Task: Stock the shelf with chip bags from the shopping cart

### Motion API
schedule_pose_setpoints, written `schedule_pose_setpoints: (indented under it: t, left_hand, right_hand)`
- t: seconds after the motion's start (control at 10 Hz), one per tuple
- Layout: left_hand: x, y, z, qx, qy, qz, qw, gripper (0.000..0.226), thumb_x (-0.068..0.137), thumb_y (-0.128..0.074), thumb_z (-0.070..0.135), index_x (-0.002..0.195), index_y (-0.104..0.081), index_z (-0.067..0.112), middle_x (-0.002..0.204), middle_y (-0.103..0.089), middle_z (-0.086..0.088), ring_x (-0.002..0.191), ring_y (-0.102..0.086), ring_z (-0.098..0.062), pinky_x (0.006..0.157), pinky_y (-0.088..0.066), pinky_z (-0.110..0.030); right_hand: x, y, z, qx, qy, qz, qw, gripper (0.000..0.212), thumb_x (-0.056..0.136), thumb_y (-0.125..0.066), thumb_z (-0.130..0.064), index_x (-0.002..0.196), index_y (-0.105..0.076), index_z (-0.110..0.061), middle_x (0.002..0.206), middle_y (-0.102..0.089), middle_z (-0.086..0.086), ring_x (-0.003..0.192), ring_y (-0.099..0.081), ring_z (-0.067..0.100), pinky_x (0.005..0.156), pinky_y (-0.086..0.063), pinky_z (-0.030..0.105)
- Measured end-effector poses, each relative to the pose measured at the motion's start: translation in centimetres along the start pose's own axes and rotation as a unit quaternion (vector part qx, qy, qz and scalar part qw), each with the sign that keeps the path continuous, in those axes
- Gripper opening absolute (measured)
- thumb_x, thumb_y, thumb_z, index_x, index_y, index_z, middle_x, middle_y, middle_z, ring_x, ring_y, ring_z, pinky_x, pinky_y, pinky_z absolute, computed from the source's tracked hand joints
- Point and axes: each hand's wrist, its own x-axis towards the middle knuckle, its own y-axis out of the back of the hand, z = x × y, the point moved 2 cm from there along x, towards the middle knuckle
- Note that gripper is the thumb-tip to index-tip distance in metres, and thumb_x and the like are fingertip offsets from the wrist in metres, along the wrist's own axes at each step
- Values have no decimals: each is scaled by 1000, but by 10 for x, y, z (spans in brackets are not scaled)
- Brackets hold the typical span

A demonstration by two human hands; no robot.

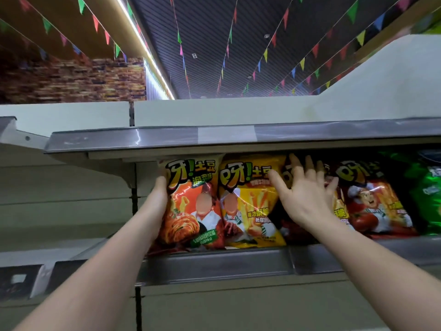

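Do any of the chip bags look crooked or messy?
Yes, a bit. The orange bag at the row's left end leans, its bottom corner poking over the shelf lip; the left hand holds its edge. The yellow bag stands straight.

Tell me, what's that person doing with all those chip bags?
A person is stocking a store shelf with chips. Their left hand holds the side of an orange bag at the row's left end. Their right hand presses flat, fingers spread, on a dark bag between a yellow bag and a red one.
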Motion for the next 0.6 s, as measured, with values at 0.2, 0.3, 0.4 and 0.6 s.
schedule_pose_setpoints:
  t: [0.2,0.3,0.4,0.6]
  left_hand:
    - [-10,-12,0,61,-12,63,996,70,91,-38,64,136,-46,10,118,-63,-19,109,-57,-35,97,-43,-40]
    - [-22,-12,9,200,-76,167,962,73,93,-42,55,143,-32,2,142,-40,-25,131,-38,-40,107,-32,-45]
    - [-45,-21,21,254,-158,192,935,67,94,-49,42,144,-30,1,147,-33,-26,137,-29,-39,110,-26,-45]
    - [-90,-53,35,242,-250,161,923,52,92,-54,29,139,-43,12,138,-45,-19,132,-33,-35,108,-28,-41]
  right_hand:
    - [2,5,9,34,-19,-59,997,74,89,-25,-66,148,-20,-23,156,-15,13,145,-2,29,114,-4,57]
    - [0,19,11,51,-3,-35,998,70,89,-30,-65,148,-22,-27,157,-12,8,145,-5,27,113,-9,57]
    - [-5,32,19,92,15,-40,995,71,90,-36,-61,148,-23,-23,156,-16,9,144,-9,27,113,-14,55]
    - [-18,63,60,99,41,-64,992,68,89,-51,-45,146,-28,-17,152,-27,9,142,-18,27,113,-24,44]
